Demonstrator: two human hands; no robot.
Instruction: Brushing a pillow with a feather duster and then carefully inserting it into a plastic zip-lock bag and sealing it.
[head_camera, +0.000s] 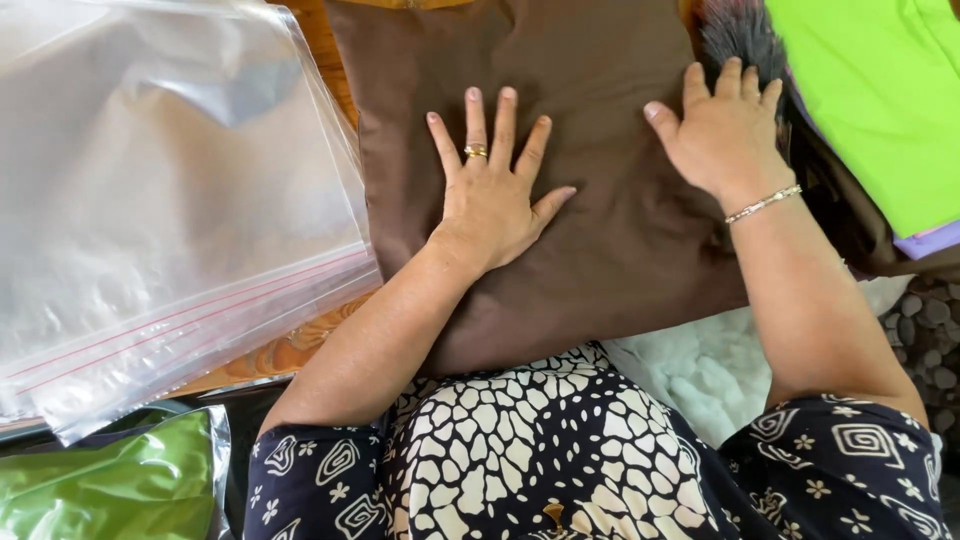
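Your left hand (492, 195) lies flat with fingers spread on the brown cushion (600, 250) at frame centre; your right hand (722, 128) presses open on its upper right edge, gripping nothing. It looks soft, light and smooth, so pinching the corners or seams should hold best.

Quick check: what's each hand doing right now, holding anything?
Left hand: open, fingers spread, palm flat on the brown cushion, holding nothing.
Right hand: open, resting on the cushion's right edge, gripping nothing visible.
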